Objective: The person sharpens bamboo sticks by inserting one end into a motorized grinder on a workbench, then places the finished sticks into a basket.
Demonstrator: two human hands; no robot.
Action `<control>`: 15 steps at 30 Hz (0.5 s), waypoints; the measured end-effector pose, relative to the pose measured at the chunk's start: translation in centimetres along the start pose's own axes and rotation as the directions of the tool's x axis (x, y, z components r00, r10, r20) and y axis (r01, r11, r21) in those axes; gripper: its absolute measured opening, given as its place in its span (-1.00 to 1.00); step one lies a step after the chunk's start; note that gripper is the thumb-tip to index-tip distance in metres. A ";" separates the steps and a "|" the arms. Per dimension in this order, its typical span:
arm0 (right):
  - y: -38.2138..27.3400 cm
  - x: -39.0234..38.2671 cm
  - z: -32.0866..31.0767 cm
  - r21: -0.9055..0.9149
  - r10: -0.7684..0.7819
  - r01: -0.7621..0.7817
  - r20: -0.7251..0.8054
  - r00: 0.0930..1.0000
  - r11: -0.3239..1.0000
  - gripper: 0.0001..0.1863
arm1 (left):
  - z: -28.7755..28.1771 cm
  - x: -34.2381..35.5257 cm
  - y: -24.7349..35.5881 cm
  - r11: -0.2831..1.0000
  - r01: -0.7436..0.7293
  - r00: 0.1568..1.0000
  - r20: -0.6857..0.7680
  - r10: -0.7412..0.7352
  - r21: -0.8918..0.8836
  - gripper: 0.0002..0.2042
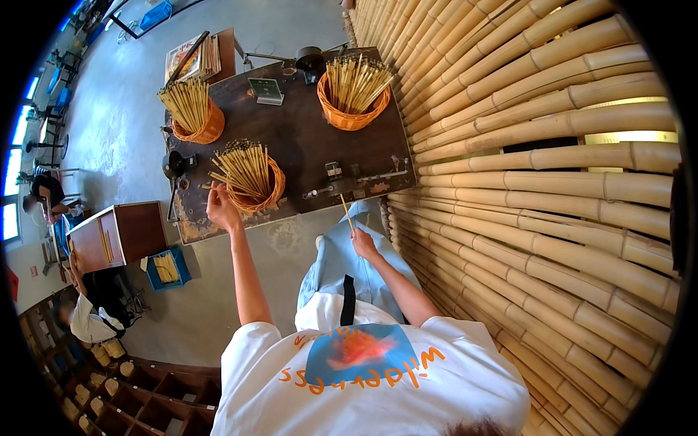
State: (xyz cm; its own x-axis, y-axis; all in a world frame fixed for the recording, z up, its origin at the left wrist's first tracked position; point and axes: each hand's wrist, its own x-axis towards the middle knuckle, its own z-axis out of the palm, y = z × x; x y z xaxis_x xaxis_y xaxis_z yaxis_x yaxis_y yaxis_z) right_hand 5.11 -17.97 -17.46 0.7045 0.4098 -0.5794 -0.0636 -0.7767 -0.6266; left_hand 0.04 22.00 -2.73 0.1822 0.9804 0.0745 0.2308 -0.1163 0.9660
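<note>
My right hand (363,244) is closed around a thin bamboo stick (347,209), which points up toward the near edge of the dark table (291,138). My left hand (221,208) is at the left side of the near orange wicker basket (276,190). Its fingertips are pinched on the end of a thin bamboo stick; whether that stick is fully out of the basket I cannot tell. Many bamboo sticks (243,168) stand fanned out in this basket. Ahead of my right hand, a small metal fixture (333,171) sits on the tabletop.
Two more wicker baskets of sticks stand on the table, one far left (207,129), one far right (349,118). A small green sign (267,91) lies between them. Black lamps (174,165) flank the table. A bamboo wall (538,160) rises on my right. People work at left.
</note>
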 end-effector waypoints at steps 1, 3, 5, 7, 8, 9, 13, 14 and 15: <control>0.1 -0.1 -0.2 0.008 0.005 -0.005 0.000 1.000 1.000 -0.71 | 0.1 -0.2 1.0 1.000 -0.011 1.000 -0.001 0.011 -0.017 -0.69; 0.2 -0.1 0.0 0.019 0.027 -0.028 0.021 0.999 0.999 -0.72 | -0.4 -0.3 3.1 0.998 -0.044 0.999 -0.019 0.043 -0.043 -0.68; 0.1 -0.2 0.2 0.021 0.061 -0.062 0.039 0.997 0.998 -0.73 | -1.0 -0.9 5.1 0.997 -0.038 0.999 -0.022 0.037 -0.062 -0.67; -0.4 -0.2 0.1 0.014 0.103 -0.104 0.051 0.993 0.995 -0.75 | -1.2 -1.1 6.8 0.996 -0.037 0.999 -0.039 0.034 -0.087 -0.67; 0.3 -0.8 0.4 0.021 0.074 -0.075 0.044 0.996 0.997 -0.75 | -1.3 -1.5 7.6 0.994 -0.062 0.998 -0.034 0.059 -0.085 -0.67; 0.8 -0.3 0.6 0.030 0.033 -0.034 0.024 0.999 0.999 -0.75 | -1.2 -1.4 8.0 0.993 -0.065 0.997 -0.036 0.061 -0.103 -0.67; 0.4 0.3 0.4 0.002 0.014 -0.015 0.051 0.999 1.000 -0.77 | -2.2 -2.9 8.8 0.993 -0.061 0.998 -0.031 0.058 -0.096 -0.66; 1.2 0.6 0.7 0.034 -0.036 0.035 0.010 0.999 0.999 -0.79 | -2.0 -3.4 9.8 0.993 -0.051 0.999 -0.019 0.049 -0.106 -0.66; 1.5 0.6 1.1 0.031 -0.048 0.048 -0.005 0.999 0.998 -0.79 | -2.1 -3.7 10.3 0.993 -0.046 0.999 -0.012 0.045 -0.111 -0.65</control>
State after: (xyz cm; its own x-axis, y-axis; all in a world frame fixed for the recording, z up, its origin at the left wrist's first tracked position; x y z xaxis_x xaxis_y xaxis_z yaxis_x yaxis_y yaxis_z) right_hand 4.70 -18.40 -19.34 0.7106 0.4440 -0.5458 -0.0517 -0.7407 -0.6699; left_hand -0.25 17.46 7.46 0.1806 0.9761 0.1213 0.1144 -0.1433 0.9830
